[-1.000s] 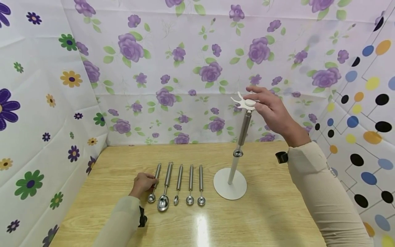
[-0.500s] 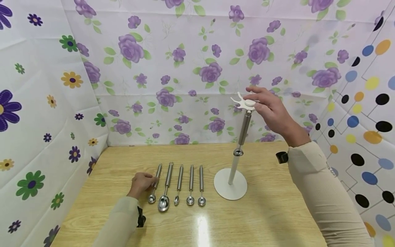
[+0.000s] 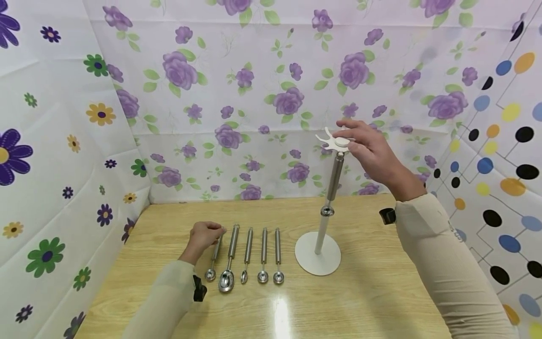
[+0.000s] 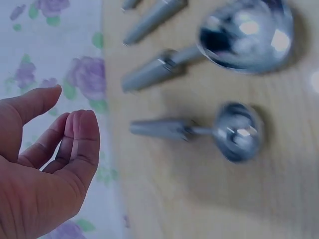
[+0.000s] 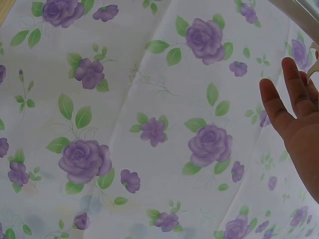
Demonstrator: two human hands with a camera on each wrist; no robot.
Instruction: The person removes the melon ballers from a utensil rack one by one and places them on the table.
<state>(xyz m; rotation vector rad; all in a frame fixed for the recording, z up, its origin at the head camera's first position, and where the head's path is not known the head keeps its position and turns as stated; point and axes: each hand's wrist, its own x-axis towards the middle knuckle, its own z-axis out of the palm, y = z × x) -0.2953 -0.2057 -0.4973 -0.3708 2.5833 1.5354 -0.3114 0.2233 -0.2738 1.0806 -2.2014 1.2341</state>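
My left hand (image 3: 204, 238) is at the handle end of the leftmost small metal scoop (image 3: 210, 274). In the left wrist view, a gap separates the thumb from the bent fingers (image 4: 85, 144), and the scoop's handle (image 4: 162, 128) lies just beyond them. My right hand (image 3: 372, 149) holds the round knob (image 3: 342, 141) on top of a white utensil stand (image 3: 322, 238), thumb and fingers about it. A metal scoop (image 3: 334, 181) hangs from one of the stand's hooks. The right wrist view shows only part of the right hand (image 5: 304, 124), with fingers extended.
Right of the left hand lie a large oval scoop (image 3: 226, 281), a narrow scoop (image 3: 244, 277) and two round scoops (image 3: 263, 277), handles pointing away. They rest on a wooden table (image 3: 360, 292). Flowered cloth (image 3: 254, 94) backs the table, with patterned sheets at both sides.
The left hand has moved away from me, from the middle of the leftmost scoop's handle to its far end. The right hand stays on the stand's top.
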